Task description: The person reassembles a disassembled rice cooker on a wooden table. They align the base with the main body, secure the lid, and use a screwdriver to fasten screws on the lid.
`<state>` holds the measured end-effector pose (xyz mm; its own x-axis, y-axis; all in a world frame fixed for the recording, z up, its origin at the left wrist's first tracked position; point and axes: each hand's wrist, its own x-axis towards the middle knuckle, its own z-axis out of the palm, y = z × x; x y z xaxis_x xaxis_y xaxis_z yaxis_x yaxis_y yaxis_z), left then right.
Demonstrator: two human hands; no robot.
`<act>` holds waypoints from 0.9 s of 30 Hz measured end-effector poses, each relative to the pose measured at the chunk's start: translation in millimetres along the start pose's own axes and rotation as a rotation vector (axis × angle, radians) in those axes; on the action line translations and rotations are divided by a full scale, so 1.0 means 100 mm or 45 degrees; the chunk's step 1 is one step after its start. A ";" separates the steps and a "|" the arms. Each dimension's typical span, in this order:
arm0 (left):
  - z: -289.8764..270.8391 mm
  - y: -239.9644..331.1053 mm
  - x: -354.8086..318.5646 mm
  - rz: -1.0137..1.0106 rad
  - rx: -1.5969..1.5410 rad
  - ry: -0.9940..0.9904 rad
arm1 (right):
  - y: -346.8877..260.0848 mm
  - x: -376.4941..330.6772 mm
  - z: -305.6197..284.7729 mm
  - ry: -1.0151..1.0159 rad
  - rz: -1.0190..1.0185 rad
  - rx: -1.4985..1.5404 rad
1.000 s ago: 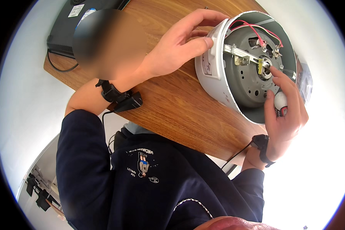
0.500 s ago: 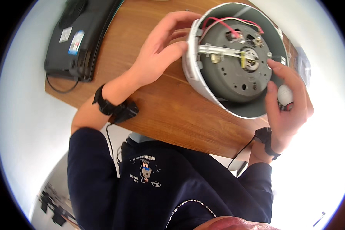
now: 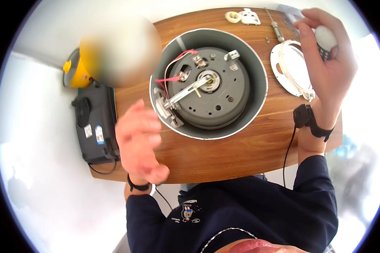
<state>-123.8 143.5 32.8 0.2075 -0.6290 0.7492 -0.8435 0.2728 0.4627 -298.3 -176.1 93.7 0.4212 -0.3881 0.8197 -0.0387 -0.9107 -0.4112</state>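
Note:
An appliance housing shaped like a round pot (image 3: 262, 90) stands on the table, its rim up, resembling a rice cooker body turned over. Inside it is a grey metal disc (image 3: 236, 90) with red and white wires (image 3: 169, 69) and a metal lever arm (image 3: 185, 93) running to its centre. My left hand (image 3: 138, 143) is beside the housing's near left rim, blurred, fingers loosely bent and nothing visible in it. Away to the right, my right hand (image 3: 331, 80) is raised, gripping a whitish rounded object (image 3: 325, 38) with a black and red part; its kind is unclear.
A white plastic ring (image 3: 278, 69) lies under my right hand. Behind it are a screwdriver (image 3: 278, 33), small screws (image 3: 267, 40), a cream ring (image 3: 233, 17), a white bracket (image 3: 250, 17) and a clear bag (image 3: 292, 16). A black device (image 3: 93, 126) and yellow container (image 3: 78, 74) occupy the left.
Both hands have come off the housing, which has gone from tilted to standing level. My right hand has risen away to the right, still holding the whitish object. The view has shifted.

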 end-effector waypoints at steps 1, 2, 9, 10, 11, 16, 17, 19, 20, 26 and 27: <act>0.01 0.09 0.03 0.039 0.023 -0.021 | 0.03 0.02 -0.03 0.041 -0.045 -0.055; 0.02 0.15 0.09 0.101 0.140 -0.108 | 0.05 0.06 -0.08 0.080 -0.088 -0.112; 0.26 0.13 0.20 0.247 0.538 -0.449 | 0.05 0.19 -0.19 0.194 -0.122 -0.047; 0.27 0.14 0.22 0.241 0.562 -0.484 | 0.07 0.21 -0.22 0.180 -0.118 -0.045; 0.29 0.14 0.23 0.235 0.586 -0.519 | 0.08 0.21 -0.25 0.181 -0.102 -0.032; 0.40 0.23 0.21 0.203 0.659 -0.534 | 0.05 0.22 -0.34 0.205 -0.057 0.001; 0.42 0.26 0.19 0.179 0.676 -0.543 | 0.05 0.23 -0.36 0.222 -0.087 0.012; 0.47 0.31 0.15 0.123 0.733 -0.547 | 0.10 0.25 -0.38 0.270 -0.161 0.059; 0.49 0.33 0.12 0.096 0.762 -0.549 | 0.05 0.25 -0.42 0.246 -0.132 0.088; 0.53 0.42 0.07 0.042 0.769 -0.575 | -0.04 0.26 -0.51 0.176 -0.035 0.232; 0.54 0.43 0.08 0.047 0.763 -0.571 | 0.02 0.25 -0.49 0.203 -0.078 0.216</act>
<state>-185.1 111.3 32.9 0.0600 -0.8986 0.4346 -0.9980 -0.0629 0.0077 -331.7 -194.6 133.0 0.2695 -0.3624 0.8922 0.1414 -0.9016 -0.4089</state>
